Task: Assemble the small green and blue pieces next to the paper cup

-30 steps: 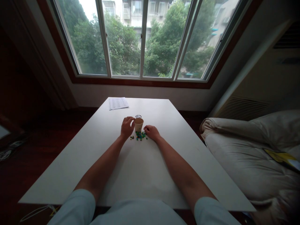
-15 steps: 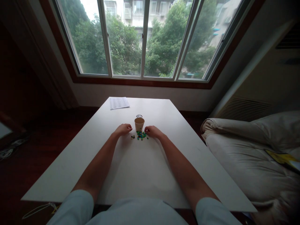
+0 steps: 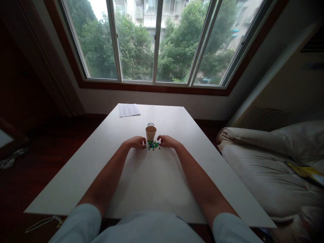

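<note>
A small pile of blue and green beads lies on the white table, just in front of a tan paper cup that stands upright. My left hand rests left of the pile, its fingers curled down and closed over a few dark beads. At the pile's right edge is my right hand, thumb and fingers bent together in a pinch beside the beads. What either hand holds between its fingertips is too small to make out. Neither hand touches the cup visibly.
Behind the cup lies a thin dark ring-shaped item. Sheets of printed paper are at the table's far left corner. A padded beige sofa stands to the right, and a window is beyond the table.
My left hand has moved right and slightly down, covering the few beads that lay apart on the left. My right hand has shifted slightly at the pile's edge.
</note>
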Tool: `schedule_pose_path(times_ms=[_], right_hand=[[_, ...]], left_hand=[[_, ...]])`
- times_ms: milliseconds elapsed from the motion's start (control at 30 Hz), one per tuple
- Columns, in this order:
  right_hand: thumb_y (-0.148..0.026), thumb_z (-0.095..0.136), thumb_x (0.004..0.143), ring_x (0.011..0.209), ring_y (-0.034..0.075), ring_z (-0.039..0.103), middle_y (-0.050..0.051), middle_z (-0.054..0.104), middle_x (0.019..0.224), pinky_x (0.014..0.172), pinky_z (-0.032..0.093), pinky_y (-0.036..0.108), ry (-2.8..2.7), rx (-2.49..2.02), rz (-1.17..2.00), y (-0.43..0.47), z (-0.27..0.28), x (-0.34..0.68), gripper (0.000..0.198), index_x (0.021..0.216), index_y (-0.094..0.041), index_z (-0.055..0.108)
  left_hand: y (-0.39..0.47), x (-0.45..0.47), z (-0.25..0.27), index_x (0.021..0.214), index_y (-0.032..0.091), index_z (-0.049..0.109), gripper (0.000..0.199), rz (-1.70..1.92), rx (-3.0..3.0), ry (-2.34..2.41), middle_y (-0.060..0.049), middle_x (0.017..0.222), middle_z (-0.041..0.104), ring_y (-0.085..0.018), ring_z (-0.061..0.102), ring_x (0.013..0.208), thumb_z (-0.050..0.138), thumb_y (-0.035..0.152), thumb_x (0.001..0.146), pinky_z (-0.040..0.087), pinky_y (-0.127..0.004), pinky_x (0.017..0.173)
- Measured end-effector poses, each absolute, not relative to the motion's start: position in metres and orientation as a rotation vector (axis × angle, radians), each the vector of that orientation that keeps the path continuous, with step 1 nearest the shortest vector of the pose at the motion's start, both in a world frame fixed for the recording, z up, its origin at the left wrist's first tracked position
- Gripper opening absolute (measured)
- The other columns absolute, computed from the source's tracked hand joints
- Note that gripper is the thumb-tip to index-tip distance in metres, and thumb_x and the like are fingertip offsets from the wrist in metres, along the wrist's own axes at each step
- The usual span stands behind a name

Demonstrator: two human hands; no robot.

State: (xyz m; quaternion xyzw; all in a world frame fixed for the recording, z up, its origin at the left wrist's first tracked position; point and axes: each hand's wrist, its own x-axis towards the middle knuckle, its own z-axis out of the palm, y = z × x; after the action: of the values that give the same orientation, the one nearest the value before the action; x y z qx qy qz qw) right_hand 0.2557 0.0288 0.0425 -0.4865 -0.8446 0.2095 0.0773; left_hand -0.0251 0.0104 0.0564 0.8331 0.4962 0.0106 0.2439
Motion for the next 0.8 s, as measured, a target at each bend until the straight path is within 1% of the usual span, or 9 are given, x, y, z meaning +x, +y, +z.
schedule_pose_path(times_ms=[133, 200, 267, 433, 633, 800], right_hand=[[-0.033, 0.080, 0.075, 0.082, 0.016, 0.063, 0.003, 0.069, 0.100, 0.069, 0.045, 0.020, -2.583, -1.413, 0.644, 0.027, 0.039, 0.257, 0.045, 0.117, -0.024, 0.069], [-0.035, 0.081, 0.073, 0.084, 0.016, 0.063, 0.005, 0.066, 0.106, 0.071, 0.045, 0.021, -2.604, -1.392, 0.616, 0.027, 0.037, 0.256, 0.047, 0.117, -0.025, 0.069], [-0.032, 0.080, 0.075, 0.084, 0.016, 0.062, 0.005, 0.065, 0.107, 0.073, 0.045, 0.021, -2.606, -1.394, 0.558, 0.027, 0.035, 0.254, 0.043, 0.116, -0.024, 0.070], [-0.023, 0.073, 0.081, 0.084, 0.016, 0.061, 0.005, 0.067, 0.100, 0.073, 0.042, 0.021, -2.578, -1.435, 0.397, 0.026, 0.034, 0.247, 0.026, 0.107, -0.022, 0.072], [-0.018, 0.067, 0.084, 0.085, 0.016, 0.062, 0.004, 0.069, 0.098, 0.072, 0.040, 0.021, -2.577, -1.448, 0.334, 0.022, 0.036, 0.241, 0.018, 0.100, -0.024, 0.074], [-0.014, 0.064, 0.083, 0.085, 0.017, 0.061, 0.004, 0.070, 0.096, 0.070, 0.038, 0.023, -2.580, -1.456, 0.278, 0.019, 0.036, 0.237, 0.018, 0.095, -0.023, 0.074]], left_hand=[[0.005, -0.019, 0.055, 0.102, 0.025, 0.073, 0.036, 0.078, 2.346, 1.321, -0.002, 0.090, 0.073, -0.019, 0.066, 0.078, 0.069, 0.024, 0.066, 0.046, -0.024, 0.065], [0.003, -0.016, 0.056, 0.100, 0.024, 0.073, 0.036, 0.103, 2.368, 1.330, -0.002, 0.089, 0.072, -0.019, 0.066, 0.077, 0.068, 0.022, 0.065, 0.046, -0.025, 0.065], [0.001, -0.015, 0.056, 0.099, 0.024, 0.073, 0.035, 0.113, 2.392, 1.338, -0.003, 0.088, 0.072, -0.019, 0.065, 0.076, 0.067, 0.020, 0.065, 0.046, -0.026, 0.065], [0.001, -0.016, 0.052, 0.092, 0.024, 0.073, 0.025, 0.156, 2.472, 1.381, -0.003, 0.089, 0.073, -0.019, 0.065, 0.077, 0.064, 0.020, 0.069, 0.046, -0.026, 0.066], [0.002, -0.014, 0.049, 0.087, 0.023, 0.073, 0.020, 0.163, 2.472, 1.442, -0.003, 0.087, 0.073, -0.019, 0.064, 0.077, 0.065, 0.020, 0.069, 0.045, -0.026, 0.067], [0.003, -0.015, 0.046, 0.085, 0.023, 0.072, 0.017, 0.186, 2.495, 1.447, -0.002, 0.086, 0.073, -0.019, 0.064, 0.077, 0.064, 0.021, 0.071, 0.044, -0.027, 0.066]])
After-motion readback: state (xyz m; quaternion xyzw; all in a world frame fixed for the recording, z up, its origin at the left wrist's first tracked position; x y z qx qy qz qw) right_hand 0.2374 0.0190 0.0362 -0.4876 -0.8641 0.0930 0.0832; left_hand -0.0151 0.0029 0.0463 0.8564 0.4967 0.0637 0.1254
